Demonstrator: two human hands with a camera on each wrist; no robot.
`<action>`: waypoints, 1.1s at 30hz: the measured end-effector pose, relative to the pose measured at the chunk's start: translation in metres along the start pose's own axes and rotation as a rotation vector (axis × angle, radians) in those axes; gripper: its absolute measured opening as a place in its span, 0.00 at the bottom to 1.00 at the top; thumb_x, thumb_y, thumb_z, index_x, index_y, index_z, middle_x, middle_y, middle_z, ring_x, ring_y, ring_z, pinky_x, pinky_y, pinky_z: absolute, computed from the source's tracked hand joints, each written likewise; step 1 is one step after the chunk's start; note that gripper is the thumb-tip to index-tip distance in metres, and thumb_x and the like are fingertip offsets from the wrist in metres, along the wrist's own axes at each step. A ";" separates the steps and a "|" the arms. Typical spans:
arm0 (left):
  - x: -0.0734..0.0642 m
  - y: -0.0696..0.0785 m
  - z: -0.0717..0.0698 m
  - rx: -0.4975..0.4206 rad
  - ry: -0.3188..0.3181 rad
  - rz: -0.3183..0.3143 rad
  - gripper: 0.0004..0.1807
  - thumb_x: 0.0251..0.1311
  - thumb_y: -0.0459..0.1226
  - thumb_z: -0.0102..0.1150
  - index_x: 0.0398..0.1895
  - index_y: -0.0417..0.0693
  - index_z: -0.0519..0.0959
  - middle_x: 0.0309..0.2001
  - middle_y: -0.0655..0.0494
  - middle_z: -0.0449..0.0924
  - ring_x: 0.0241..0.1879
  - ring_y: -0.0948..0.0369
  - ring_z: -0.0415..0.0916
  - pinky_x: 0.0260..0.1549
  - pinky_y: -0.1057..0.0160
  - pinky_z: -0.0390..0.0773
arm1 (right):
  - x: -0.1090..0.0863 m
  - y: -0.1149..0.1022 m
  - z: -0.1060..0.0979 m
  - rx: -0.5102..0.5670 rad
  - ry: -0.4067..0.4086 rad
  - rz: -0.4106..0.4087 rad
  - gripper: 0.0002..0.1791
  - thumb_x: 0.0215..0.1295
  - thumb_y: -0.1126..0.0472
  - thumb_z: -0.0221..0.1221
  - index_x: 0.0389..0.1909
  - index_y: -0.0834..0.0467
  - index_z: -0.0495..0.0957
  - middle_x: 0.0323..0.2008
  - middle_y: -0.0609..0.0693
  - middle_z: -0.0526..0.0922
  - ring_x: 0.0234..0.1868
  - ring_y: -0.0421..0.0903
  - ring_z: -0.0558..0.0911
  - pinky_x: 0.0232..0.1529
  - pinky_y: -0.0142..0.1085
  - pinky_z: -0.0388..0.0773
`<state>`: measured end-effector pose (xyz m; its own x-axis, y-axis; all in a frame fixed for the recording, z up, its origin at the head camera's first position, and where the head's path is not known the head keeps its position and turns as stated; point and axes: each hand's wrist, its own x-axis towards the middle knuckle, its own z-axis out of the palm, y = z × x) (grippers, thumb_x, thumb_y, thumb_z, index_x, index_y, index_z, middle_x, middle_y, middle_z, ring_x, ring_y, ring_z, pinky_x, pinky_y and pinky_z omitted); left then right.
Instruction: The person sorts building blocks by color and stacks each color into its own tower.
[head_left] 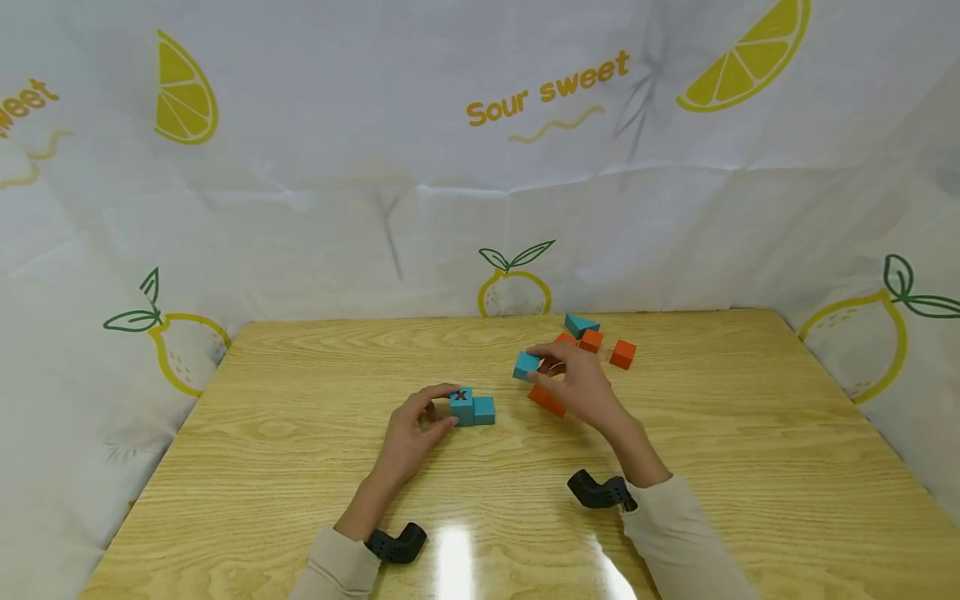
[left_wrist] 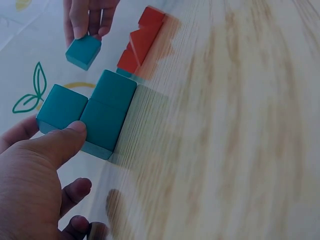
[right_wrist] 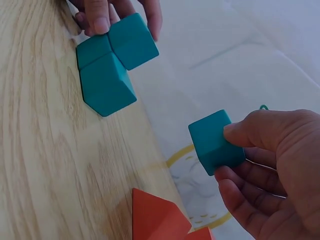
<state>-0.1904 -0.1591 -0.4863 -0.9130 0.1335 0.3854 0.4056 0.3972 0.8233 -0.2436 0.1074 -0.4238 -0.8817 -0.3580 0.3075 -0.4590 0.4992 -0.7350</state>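
I'm holding the loose blue block (head_left: 526, 366) off the bench (head_left: 262, 467), right grip (head_left: 583, 383) pinching it, beyond and to the right of the X-marked block (head_left: 462, 407). My left grip (head_left: 412, 427) is clasping that X-marked block, a second blue block (head_left: 484, 411) touching its right side. I'm apparently in the joining step; the next move is likely calling for careful lowering without nudging either.

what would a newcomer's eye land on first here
Probably the teal block pinched in the right hand, raised above the table. Next, the left hand at a small teal stack topped by an X-marked block. Behind, yellow lemon prints stand out on white cloth.
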 end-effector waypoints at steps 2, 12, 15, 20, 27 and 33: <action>-0.001 0.010 -0.002 -0.002 -0.002 0.000 0.25 0.53 0.25 0.66 0.56 0.45 0.78 0.46 0.47 0.78 0.35 0.42 0.69 0.31 0.48 0.70 | 0.000 -0.002 0.002 -0.004 -0.008 -0.017 0.19 0.60 0.67 0.65 0.53 0.63 0.78 0.40 0.54 0.80 0.38 0.49 0.79 0.43 0.41 0.77; -0.002 0.031 -0.007 -0.005 0.007 0.000 0.24 0.53 0.23 0.65 0.55 0.44 0.78 0.46 0.48 0.78 0.35 0.42 0.69 0.30 0.50 0.69 | -0.001 -0.003 0.012 0.007 -0.038 -0.063 0.18 0.60 0.66 0.64 0.52 0.62 0.79 0.42 0.52 0.80 0.38 0.46 0.79 0.42 0.40 0.78; -0.002 0.031 -0.006 -0.005 0.005 -0.008 0.24 0.53 0.24 0.65 0.55 0.44 0.78 0.45 0.48 0.78 0.35 0.41 0.68 0.30 0.50 0.68 | -0.001 -0.005 0.014 0.017 -0.053 -0.065 0.18 0.61 0.66 0.64 0.53 0.62 0.79 0.41 0.52 0.79 0.39 0.47 0.79 0.42 0.41 0.78; -0.002 0.031 -0.006 -0.010 -0.002 -0.010 0.24 0.54 0.24 0.64 0.55 0.44 0.78 0.45 0.48 0.78 0.35 0.41 0.68 0.31 0.49 0.69 | -0.001 -0.008 0.019 0.021 -0.078 -0.073 0.18 0.60 0.67 0.64 0.53 0.63 0.78 0.42 0.53 0.79 0.38 0.48 0.79 0.42 0.43 0.78; -0.002 0.032 -0.006 -0.002 -0.002 -0.011 0.24 0.54 0.24 0.64 0.55 0.44 0.78 0.46 0.48 0.78 0.35 0.42 0.69 0.32 0.49 0.70 | -0.001 -0.010 0.027 0.002 -0.113 -0.099 0.18 0.61 0.66 0.64 0.53 0.62 0.79 0.42 0.51 0.80 0.38 0.45 0.79 0.41 0.40 0.78; 0.000 0.000 -0.001 0.000 -0.006 -0.016 0.25 0.54 0.29 0.67 0.56 0.52 0.78 0.48 0.55 0.78 0.36 0.47 0.70 0.33 0.50 0.70 | -0.001 -0.015 0.032 -0.020 -0.138 -0.128 0.18 0.61 0.66 0.64 0.53 0.62 0.79 0.42 0.51 0.80 0.37 0.44 0.78 0.39 0.36 0.77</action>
<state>-0.1904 -0.1595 -0.4856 -0.9196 0.1324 0.3700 0.3911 0.3997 0.8290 -0.2322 0.0752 -0.4330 -0.7930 -0.5238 0.3111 -0.5700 0.4576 -0.6824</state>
